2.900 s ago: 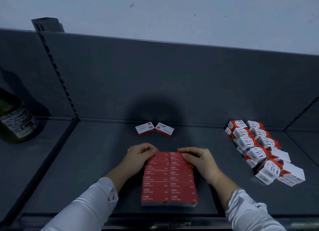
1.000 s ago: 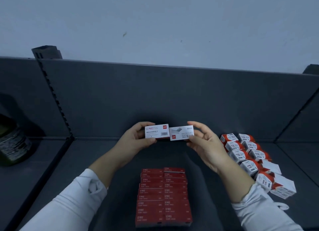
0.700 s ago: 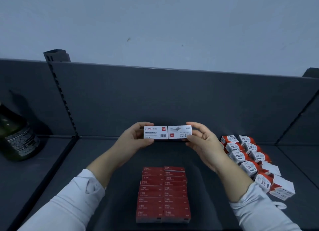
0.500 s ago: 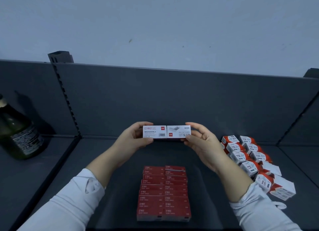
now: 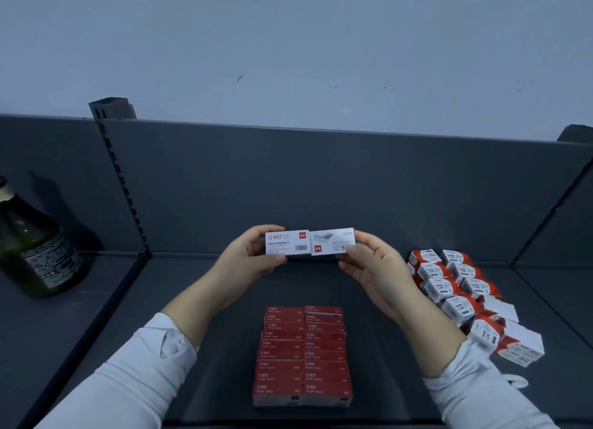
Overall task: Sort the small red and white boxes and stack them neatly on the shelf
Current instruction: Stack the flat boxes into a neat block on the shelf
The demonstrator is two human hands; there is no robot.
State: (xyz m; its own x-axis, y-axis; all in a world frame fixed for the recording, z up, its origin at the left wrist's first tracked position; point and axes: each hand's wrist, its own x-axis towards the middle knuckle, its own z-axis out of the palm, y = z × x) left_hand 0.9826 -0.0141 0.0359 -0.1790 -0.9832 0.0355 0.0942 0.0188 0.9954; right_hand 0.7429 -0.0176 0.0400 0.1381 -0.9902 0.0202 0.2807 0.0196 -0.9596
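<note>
I hold two small white-faced boxes end to end in the air above the shelf. My left hand (image 5: 248, 257) pinches the left box (image 5: 287, 243), which shows red print and a barcode. My right hand (image 5: 373, 268) pinches the right box (image 5: 332, 245), whose face is turned the other way up. Below them on the dark shelf (image 5: 208, 300) lies a tidy double row of red boxes (image 5: 301, 355) running toward me.
A cluster of red and white paper-clip boxes (image 5: 462, 287) sits at the right, a few tipped over near the front. A dark green bottle (image 5: 32, 252) stands in the left bay, beyond a shelf divider (image 5: 125, 287). The grey back panel (image 5: 321, 178) rises behind.
2.9 s ago both hands pressed on the red rows and two boxes lay at the back. Both boxes were then lifted; over the last second they came level and flush.
</note>
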